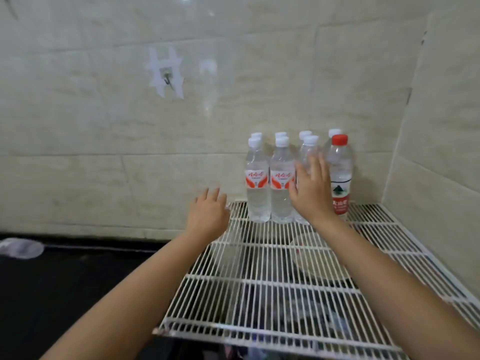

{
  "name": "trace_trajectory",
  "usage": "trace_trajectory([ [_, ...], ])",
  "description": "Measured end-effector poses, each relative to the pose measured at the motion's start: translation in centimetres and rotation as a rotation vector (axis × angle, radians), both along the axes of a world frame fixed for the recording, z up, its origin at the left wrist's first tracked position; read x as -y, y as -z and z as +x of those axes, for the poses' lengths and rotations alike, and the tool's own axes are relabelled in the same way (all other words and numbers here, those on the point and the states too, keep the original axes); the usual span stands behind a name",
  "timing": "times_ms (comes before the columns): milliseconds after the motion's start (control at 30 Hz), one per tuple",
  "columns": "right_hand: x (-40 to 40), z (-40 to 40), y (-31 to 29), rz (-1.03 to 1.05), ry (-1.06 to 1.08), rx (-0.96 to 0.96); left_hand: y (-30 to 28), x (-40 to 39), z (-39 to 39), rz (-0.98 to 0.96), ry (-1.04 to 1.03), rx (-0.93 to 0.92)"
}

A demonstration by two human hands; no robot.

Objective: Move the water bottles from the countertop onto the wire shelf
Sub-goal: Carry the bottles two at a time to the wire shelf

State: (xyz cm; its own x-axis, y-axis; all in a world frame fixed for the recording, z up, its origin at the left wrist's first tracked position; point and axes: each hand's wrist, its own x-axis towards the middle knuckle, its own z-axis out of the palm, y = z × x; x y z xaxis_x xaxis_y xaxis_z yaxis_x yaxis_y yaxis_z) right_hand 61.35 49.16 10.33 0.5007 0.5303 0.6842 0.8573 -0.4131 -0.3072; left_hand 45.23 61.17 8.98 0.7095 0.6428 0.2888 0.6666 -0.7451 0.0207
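Fingers of right hand straight, spread, in front of the water bottles; contact unclear. Left hand relaxed, holding nothing, at 9 o'clock of bottles. Bottles upright, clustered at 12 o'clock on wire shelf.

We see upright bottles crowding the wire shelf's far corner, hemmed by tiled walls behind and at right; the shelf's near wires lie open, as does the dark countertop at left.
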Motion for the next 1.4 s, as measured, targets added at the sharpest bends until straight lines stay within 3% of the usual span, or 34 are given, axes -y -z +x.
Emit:
trace_trajectory([
  [167, -5.1, -10.3, 2.1, -0.175, -0.340, 0.016, 2.2, -2.3, -11.0, -0.015, -0.247, -0.046],
  [433, -13.1, -31.6, 6.7, -0.409, -0.689, 0.071, 6.5, -3.8, -32.0, -0.055, -0.574, -0.053],
  [833, -20.1, -64.0, 16.4, -0.649, -0.918, 0.066, 13.1, -5.0, -63.8, -0.237, -0.820, -0.155],
  [1133, -27.9, -73.5, 21.2, -0.811, -0.912, 0.041, 17.2, -10.5, -75.0, -0.392, -0.887, -0.122],
  [1400, -43.7, -74.8, 22.7, -0.833, -0.746, -0.020, 18.6, -26.7, -80.1, -0.387, -0.831, -0.186],
])
